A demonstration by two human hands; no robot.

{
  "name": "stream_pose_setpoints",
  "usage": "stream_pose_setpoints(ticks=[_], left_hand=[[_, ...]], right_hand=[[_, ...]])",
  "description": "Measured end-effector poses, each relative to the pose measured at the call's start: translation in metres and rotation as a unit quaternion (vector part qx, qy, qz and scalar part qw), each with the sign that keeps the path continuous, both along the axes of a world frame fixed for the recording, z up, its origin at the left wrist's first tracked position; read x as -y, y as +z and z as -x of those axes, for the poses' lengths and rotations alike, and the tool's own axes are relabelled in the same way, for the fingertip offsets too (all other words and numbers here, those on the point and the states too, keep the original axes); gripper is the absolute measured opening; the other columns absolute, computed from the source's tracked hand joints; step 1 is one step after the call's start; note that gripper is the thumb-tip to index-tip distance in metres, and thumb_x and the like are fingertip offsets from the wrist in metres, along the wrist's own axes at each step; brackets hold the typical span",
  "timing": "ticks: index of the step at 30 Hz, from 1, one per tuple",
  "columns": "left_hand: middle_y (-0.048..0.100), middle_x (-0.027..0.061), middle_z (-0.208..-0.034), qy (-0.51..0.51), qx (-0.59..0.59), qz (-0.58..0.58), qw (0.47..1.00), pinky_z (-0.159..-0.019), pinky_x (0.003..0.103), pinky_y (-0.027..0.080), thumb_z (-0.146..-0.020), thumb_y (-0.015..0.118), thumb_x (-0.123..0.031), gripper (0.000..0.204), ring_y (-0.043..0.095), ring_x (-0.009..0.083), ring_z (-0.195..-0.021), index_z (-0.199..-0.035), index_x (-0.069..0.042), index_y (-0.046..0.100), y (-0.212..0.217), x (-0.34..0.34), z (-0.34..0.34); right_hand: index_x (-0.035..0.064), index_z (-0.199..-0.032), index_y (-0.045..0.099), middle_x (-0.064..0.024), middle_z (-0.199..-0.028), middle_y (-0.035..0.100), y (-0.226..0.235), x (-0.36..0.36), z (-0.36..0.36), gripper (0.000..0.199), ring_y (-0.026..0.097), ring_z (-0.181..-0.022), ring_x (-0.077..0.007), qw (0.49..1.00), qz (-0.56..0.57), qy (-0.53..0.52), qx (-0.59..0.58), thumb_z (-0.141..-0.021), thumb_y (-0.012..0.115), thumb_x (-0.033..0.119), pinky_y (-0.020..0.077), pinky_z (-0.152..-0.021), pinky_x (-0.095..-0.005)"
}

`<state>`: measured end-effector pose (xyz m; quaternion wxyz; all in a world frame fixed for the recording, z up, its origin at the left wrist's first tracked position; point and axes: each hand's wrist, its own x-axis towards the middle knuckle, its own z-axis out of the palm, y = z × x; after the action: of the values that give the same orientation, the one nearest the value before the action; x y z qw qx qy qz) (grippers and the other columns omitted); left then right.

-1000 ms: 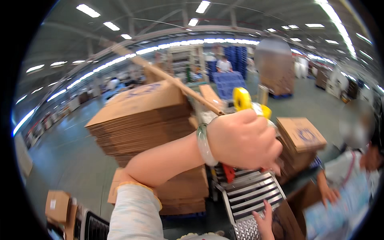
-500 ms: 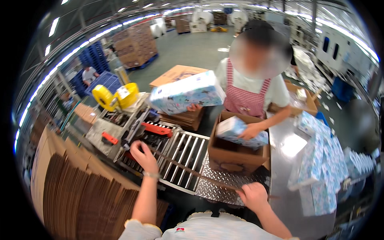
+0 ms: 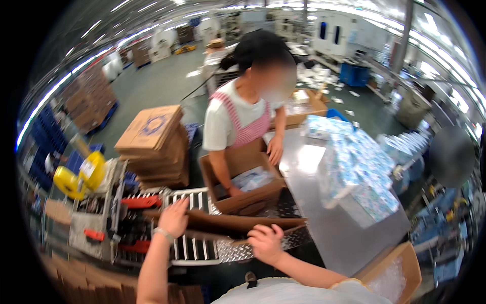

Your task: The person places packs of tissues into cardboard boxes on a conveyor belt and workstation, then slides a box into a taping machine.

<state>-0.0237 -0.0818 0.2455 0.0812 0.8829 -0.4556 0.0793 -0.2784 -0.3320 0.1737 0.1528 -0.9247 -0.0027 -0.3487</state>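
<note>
Cardboard (image 3: 212,222), seen nearly edge-on, spans the rollers (image 3: 200,248) beside a box (image 3: 253,199). The left hand (image 3: 173,219) grasps it; whether the right hand's (image 3: 266,243) curled fingers grip, one cannot tell. A loose right hold might let it tip boxward.

Through my remote view, I see a whitish, loose top (image 3: 298,291), with thin yellowish edging (image 3: 348,282) at its right short sleeve. One pale, smooth bangle (image 3: 163,234) circles the left wrist.
</note>
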Motion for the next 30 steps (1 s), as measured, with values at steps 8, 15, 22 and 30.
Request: stream_pose_setpoints(ticks=[8, 15, 22, 30], left_hand=[[0.067, 0.0274, -0.081, 0.249, -0.103, 0.043, 0.962, -0.073, 0.055, 0.053, -0.096, 0.064, -0.026, 0.031, 0.066, 0.0477, -0.082, -0.084, 0.002, 0.067, -0.028, -0.031, 0.018], [0.073, 0.0235, -0.103, 0.047, -0.351, -0.101, 0.930, -0.087, 0.048, 0.056, -0.098, 0.061, -0.041, 0.047, 0.070, 0.0414, -0.097, -0.110, 0.004, 0.070, -0.012, 0.175, 0.160], [0.036, 0.0181, -0.162, -0.178, -0.121, -0.332, 0.918, -0.123, 0.057, 0.017, -0.090, 0.058, -0.062, 0.086, 0.027, 0.0349, -0.152, -0.155, -0.007, 0.041, -0.060, 0.148, 0.203], [0.045, 0.0220, -0.152, -0.128, -0.272, -0.319, 0.899, -0.118, 0.059, 0.026, -0.087, 0.066, -0.058, 0.082, 0.034, 0.0388, -0.146, -0.147, -0.005, 0.048, -0.071, 0.114, 0.236]], right_hand=[[0.0090, -0.067, 0.052, 0.0002, -0.077, 0.051, 0.072, 0.157, 0.028, 0.015, 0.058, -0.104, -0.0208, 0.923, -0.088, 0.334, -0.167, -0.070, 0.066, 0.002, 0.0163, -0.121, -0.0678], [0.0059, -0.074, 0.074, -0.0116, -0.075, 0.068, 0.021, 0.141, 0.024, 0.017, 0.065, -0.088, -0.0304, 0.854, 0.150, 0.344, -0.360, -0.078, 0.060, 0.014, 0.0319, -0.097, -0.0814], [0.0141, -0.160, 0.032, -0.0120, -0.167, 0.026, -0.077, 0.177, -0.005, 0.103, 0.018, -0.156, -0.0318, 0.777, 0.277, 0.414, -0.385, -0.071, 0.076, 0.039, 0.0099, -0.123, -0.0646], [-0.0001, -0.086, 0.066, -0.0197, -0.074, 0.068, 0.033, 0.193, -0.098, 0.015, 0.072, -0.076, -0.0375, 0.938, 0.072, 0.262, -0.217, -0.087, 0.060, 0.013, 0.0570, -0.062, -0.0483]])
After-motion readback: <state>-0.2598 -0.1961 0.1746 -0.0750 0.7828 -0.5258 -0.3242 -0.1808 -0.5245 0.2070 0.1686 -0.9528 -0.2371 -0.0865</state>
